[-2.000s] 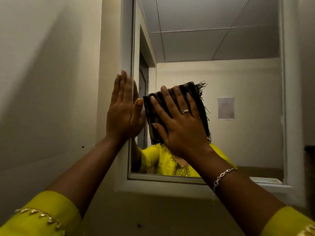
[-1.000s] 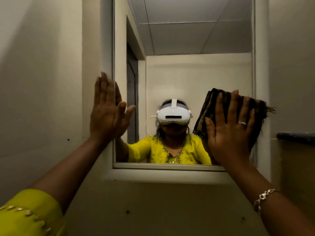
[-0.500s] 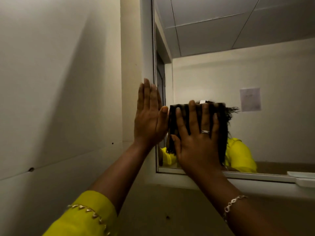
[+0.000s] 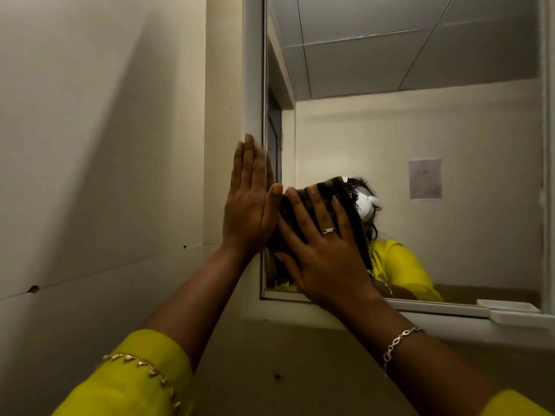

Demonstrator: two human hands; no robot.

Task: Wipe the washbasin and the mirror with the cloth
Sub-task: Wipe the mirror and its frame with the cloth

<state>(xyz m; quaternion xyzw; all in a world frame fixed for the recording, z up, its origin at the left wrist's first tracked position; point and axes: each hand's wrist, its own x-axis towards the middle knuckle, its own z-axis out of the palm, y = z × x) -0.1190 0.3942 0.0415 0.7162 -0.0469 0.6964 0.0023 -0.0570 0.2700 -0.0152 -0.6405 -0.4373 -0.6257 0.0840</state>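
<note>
**A:** Where do I stand?

**B:** My right hand lies flat, fingers spread, pressing the dark striped cloth against the mirror near its lower left corner. Nothing is pinched; the palm alone pins it. My left hand is flat too, fingers together, braced on the white mirror frame, its thumb touching the right forefinger.

**A:** Risks?

**B:** I judge that with only pressure holding it, a lighter palm lets the cloth slide down. A stroke toward 9 o'clock jams into the left hand and frame. Toward 6, the lower frame is just beside my wrist.

**A:** Room?

**B:** Open glass from 12 through 3 o'clock. The small white shelf at 4 is well apart. The washbasin is not in view.
</note>
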